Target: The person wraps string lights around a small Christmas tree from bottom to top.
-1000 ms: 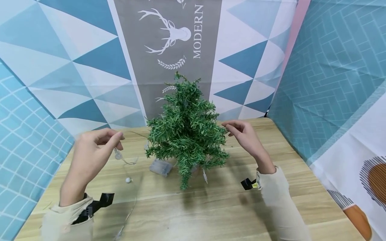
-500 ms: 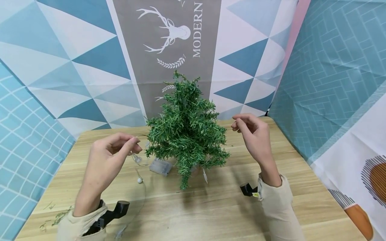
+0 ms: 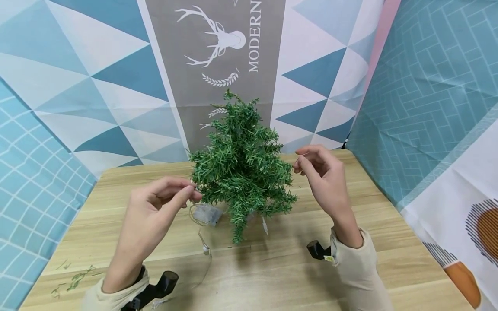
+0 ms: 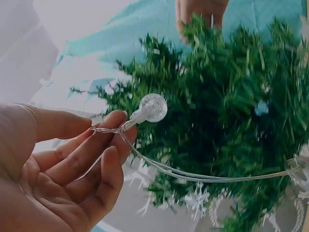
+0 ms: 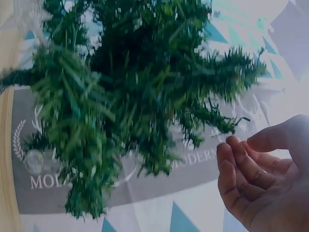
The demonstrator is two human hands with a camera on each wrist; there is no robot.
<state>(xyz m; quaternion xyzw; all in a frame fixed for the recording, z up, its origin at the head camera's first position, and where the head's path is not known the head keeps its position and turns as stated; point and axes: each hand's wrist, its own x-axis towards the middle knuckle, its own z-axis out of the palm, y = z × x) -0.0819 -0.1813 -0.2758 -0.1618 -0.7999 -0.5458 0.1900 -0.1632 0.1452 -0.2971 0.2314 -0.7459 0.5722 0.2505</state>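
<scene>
A small green artificial Christmas tree (image 3: 241,168) stands upright on the table. My left hand (image 3: 159,211) is at its left side. Thumb and forefinger pinch the thin wire of a string light (image 4: 207,179), just beside a clear round bulb (image 4: 153,107). The wire runs on past the lower branches. On the other side, my right hand (image 3: 324,179) is raised near the branch tips, its fingers loosely bent. In the right wrist view a branch tip (image 5: 231,128) lies close to those fingertips, and nothing shows between them; whether they touch it I cannot tell.
A clear battery box (image 3: 207,214) lies under the tree's left side. Another bulb on its wire (image 3: 205,249) hangs or lies in front. A white tag (image 3: 265,225) shows below the branches. Green trimmings (image 3: 79,276) lie on the wooden table (image 3: 272,276) at the left.
My left hand has moved right toward the tree, drawing the wire and bulb along. The right hand drew back from the branches, then came slightly left again. The tree has stayed in place.
</scene>
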